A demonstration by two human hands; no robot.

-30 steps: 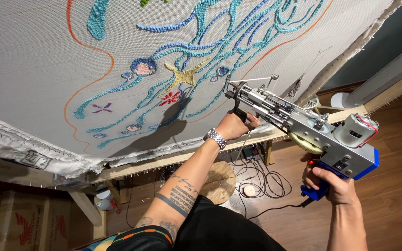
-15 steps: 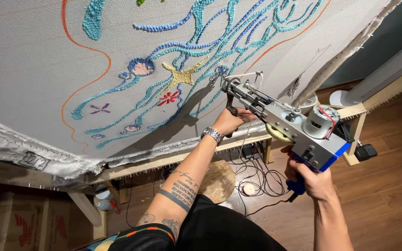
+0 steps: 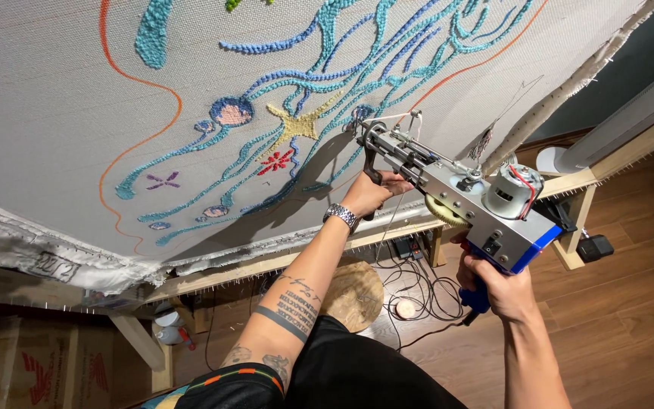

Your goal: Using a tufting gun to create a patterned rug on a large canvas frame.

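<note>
Clearly, with the left hand [image 3: 376, 193] wrapped round the front grip and the right hand [image 3: 497, 284] clenched on the blue handle of the tufting gun [image 3: 456, 201] (needle at the backing cloth [image 3: 54, 113]), any tilt might tear the weave or snag the yarn [image 3: 391, 117].

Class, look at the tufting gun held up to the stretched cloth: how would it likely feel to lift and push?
The tufting gun is probably stiff and fairly heavy: metal body, motor on top. Both the left hand and right hand grip it, suggesting a front-heavy tool. The cloth looks taut, likely resisting pushes.
</note>
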